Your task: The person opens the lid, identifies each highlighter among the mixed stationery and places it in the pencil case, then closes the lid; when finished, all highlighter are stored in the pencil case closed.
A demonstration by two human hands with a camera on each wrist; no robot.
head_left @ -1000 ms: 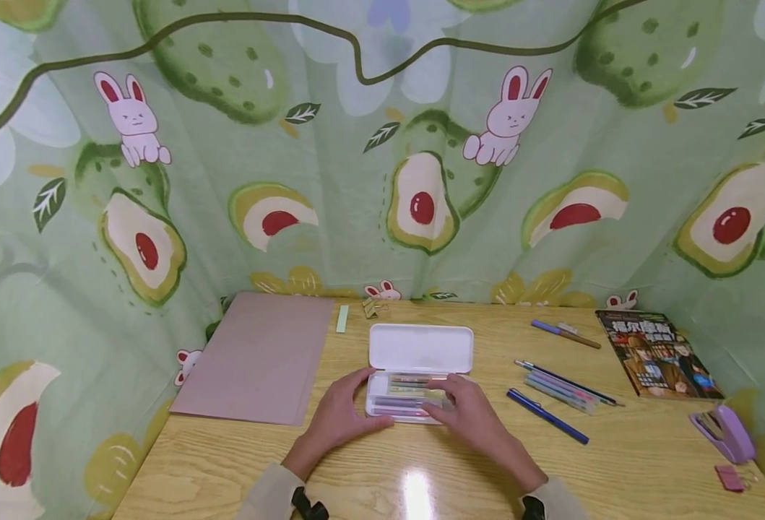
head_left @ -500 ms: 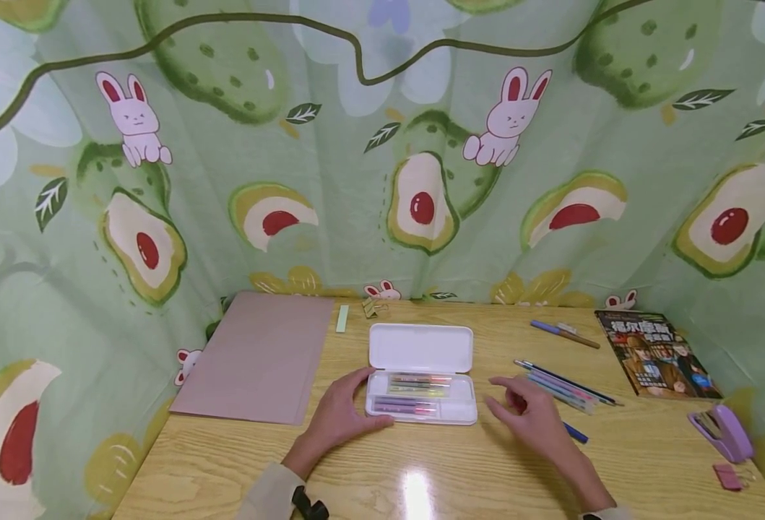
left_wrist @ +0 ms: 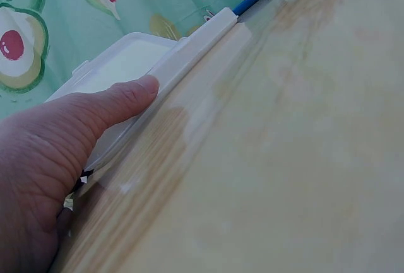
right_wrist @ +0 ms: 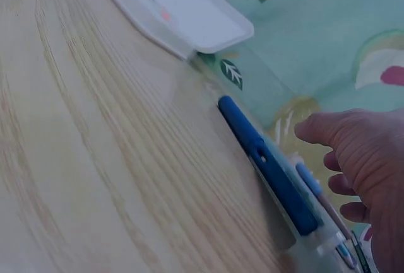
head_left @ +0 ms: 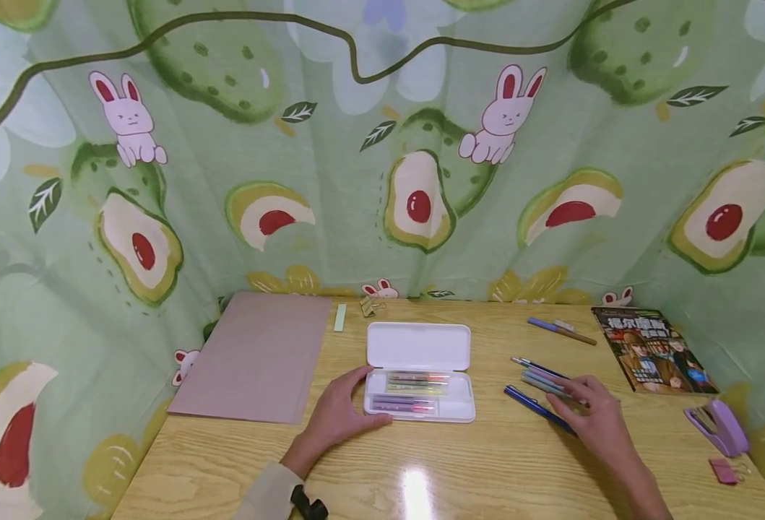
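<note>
The white pencil case (head_left: 456, 409) lies with its lid up in the middle of the table, with slim pens (head_left: 403, 406) in two rows inside. My left hand (head_left: 338, 413) holds its left end, thumb along the front edge and fingers at the back left corner. On the right, my right hand (head_left: 597, 420) is over the near ends of a bunch of pastel pens (head_left: 538, 380), thumb and fingers apart. A dark pencil (head_left: 524, 362) lies just behind that bunch. A blue pen (right_wrist: 268, 169) lies in front of it, its near end by my thumb.
At the left is a mauve folder (head_left: 252, 357). A pale green strip (head_left: 339, 318) and a binder clip (head_left: 369, 307) lie at the back. Further right are a blue and brown pen (head_left: 560, 331), a comic book (head_left: 655, 350), a purple stapler (head_left: 723, 427) and a pink clip (head_left: 723, 471).
My right hand has left the pencil case and moved right to the pastel pens. My left hand stays at the case's left end.
</note>
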